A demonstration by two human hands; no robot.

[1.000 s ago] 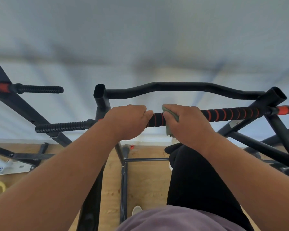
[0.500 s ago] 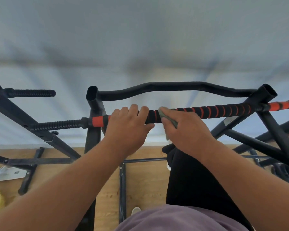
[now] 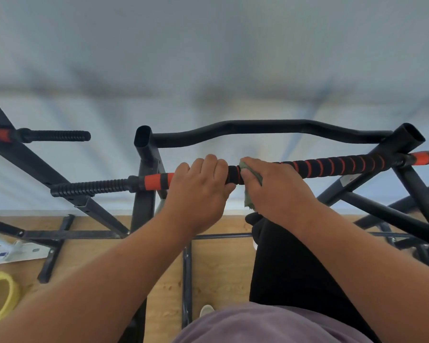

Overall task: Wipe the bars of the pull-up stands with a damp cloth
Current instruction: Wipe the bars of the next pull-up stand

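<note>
A black pull-up bar with red spiral foam grip (image 3: pixel 332 165) runs across the middle of the head view. My left hand (image 3: pixel 198 191) grips this bar with its fingers curled over the top, just right of a solid red sleeve (image 3: pixel 156 181). My right hand (image 3: pixel 278 189) wraps a grey-green cloth (image 3: pixel 252 184) around the bar right beside the left hand; a cloth corner hangs below the bar. Behind it runs a bare curved black bar (image 3: pixel 258 128) between two open-topped uprights.
A second stand's ribbed black handle (image 3: pixel 57 136) juts in at the left, with its slanted strut (image 3: pixel 35 159). Base rails (image 3: pixel 186 280) lie on the wooden floor. A yellow ring (image 3: pixel 0 298) and a white bracket (image 3: pixel 15 252) lie at lower left. More black struts (image 3: pixel 391 214) crowd the right.
The view has shifted so the stand sits slightly right and higher. My left hand has slid right along the bar, baring more of the red sleeve. My right hand keeps the cloth wrapped on the bar.
</note>
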